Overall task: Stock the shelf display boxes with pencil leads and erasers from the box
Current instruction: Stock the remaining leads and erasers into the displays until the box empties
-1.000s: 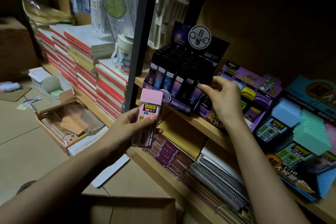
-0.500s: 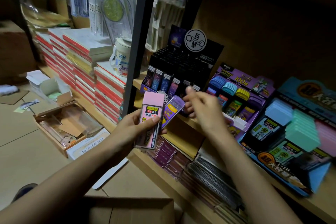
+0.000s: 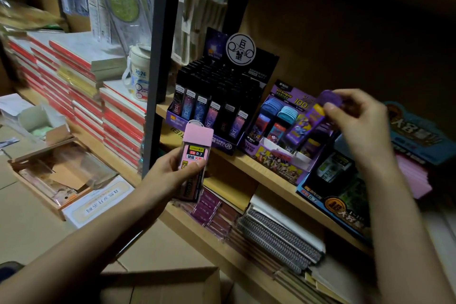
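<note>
My left hand (image 3: 172,175) grips a pink pencil-lead case (image 3: 195,155) marked 2B 0.7, held upright in front of the shelf edge. My right hand (image 3: 357,126) pinches the purple cap of a purple lead case (image 3: 308,122), tilted over the purple display box (image 3: 276,155), whose slots hold blue, teal and purple-capped cases. To its left stands a black display box (image 3: 217,103) full of dark lead cases. A blue display box (image 3: 345,207) with green and pink items sits at the right, partly behind my right arm.
The wooden shelf (image 3: 246,163) carries the display boxes; notebooks and spiral pads (image 3: 278,237) lie on the shelf below. A black upright post (image 3: 158,66) divides the shelving. Red-edged book stacks (image 3: 81,89) fill the left. Open cardboard boxes (image 3: 56,177) sit on the floor, another (image 3: 160,286) below me.
My right hand has carried the purple lead case from near the pink case, rightward and up, to above the purple display box. My left hand keeps holding the pink case.
</note>
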`<state>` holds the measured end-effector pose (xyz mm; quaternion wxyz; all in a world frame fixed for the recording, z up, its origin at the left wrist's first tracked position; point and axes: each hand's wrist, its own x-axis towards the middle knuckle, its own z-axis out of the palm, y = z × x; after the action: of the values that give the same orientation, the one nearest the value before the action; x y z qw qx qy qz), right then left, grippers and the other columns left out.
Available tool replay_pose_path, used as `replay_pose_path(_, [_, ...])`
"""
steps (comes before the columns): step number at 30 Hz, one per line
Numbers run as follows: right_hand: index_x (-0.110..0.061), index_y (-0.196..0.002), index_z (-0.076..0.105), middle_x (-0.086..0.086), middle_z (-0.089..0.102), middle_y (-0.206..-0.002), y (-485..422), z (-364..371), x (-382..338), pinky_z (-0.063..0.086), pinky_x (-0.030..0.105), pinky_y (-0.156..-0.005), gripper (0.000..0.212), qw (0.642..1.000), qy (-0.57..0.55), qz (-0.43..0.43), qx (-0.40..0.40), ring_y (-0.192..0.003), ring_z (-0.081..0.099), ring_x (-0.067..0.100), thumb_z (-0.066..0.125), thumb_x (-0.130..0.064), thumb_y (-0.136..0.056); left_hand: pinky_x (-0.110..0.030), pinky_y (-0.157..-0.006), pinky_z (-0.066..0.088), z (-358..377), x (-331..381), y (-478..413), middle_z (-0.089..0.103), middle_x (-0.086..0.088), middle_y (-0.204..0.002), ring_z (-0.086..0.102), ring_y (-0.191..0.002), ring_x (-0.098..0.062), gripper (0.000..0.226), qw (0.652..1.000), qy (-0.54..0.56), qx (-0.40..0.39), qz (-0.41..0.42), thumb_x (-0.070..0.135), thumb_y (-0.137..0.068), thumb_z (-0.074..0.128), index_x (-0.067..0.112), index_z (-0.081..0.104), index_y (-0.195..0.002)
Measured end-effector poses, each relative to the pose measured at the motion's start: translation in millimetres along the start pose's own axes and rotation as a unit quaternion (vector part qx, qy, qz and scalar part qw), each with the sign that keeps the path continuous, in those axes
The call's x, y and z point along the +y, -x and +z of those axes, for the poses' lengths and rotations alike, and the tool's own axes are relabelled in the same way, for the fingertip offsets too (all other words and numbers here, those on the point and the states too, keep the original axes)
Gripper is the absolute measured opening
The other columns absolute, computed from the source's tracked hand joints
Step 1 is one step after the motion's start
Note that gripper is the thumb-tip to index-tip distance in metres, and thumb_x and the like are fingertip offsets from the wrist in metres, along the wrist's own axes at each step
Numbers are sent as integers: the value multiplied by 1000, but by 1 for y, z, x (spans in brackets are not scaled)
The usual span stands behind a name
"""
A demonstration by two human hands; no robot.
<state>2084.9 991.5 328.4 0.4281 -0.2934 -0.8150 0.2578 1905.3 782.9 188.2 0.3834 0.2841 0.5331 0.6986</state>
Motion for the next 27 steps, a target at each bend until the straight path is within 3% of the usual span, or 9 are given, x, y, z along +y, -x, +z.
replay_pose_path(6, [-24,-108,64,-8,60,-95,0,-9,24,38,13,-73,22,991,133,-16,19,-89,55,8,61,-15,-88,-44,-84,55,1,-3,-1,71,1,-100,69,-95,-16,36,1000,-24,6,4,35,-74,64,28,61,-109])
replay_pose_path(9, [-18,-110,67,-1,63,-100,1,-4,29,42,27,-83,23,981,192,-5,8,-95,54,14,64,-16,-87,-41,-80,56,2,-3,0,72,3,-98,69,-96,-17,35,1000,-29,3,5,36,-73,65,30,62,-107])
replay_pose_path(15, [-17,-102,58,7,62,-98,3,5,36,45,36,-77,23,956,292,6,15,-89,55,22,70,-16,-82,-48,-83,55,1,-2,1,71,0,-97,68,-95,-19,25,999,-40,-1,9,38,-72,66,37,67,-97])
replay_pose_path(20, [-12,-97,57,14,53,-112,7,11,39,39,45,-92,24,917,399,8,-14,-110,43,31,72,-18,-79,-36,-74,57,3,1,3,72,2,-97,69,-93,-15,27,999,-43,-18,16,40,-68,67,36,68,-94])
replay_pose_path(24, [-14,-112,57,12,47,-122,13,9,27,37,41,-96,33,918,396,-4,-16,-118,38,29,69,-21,-83,-35,-76,58,10,7,5,72,0,-97,69,-92,-16,34,998,-48,-27,22,36,-69,66,28,64,-102])
replay_pose_path(27, [-23,-108,59,0,53,-116,30,14,-2,39,21,-90,20,975,216,-6,-52,-112,48,13,59,-32,-90,-34,-78,57,24,11,8,71,4,-95,69,-91,-13,33,996,-76,-50,24,34,-70,65,30,61,-103])
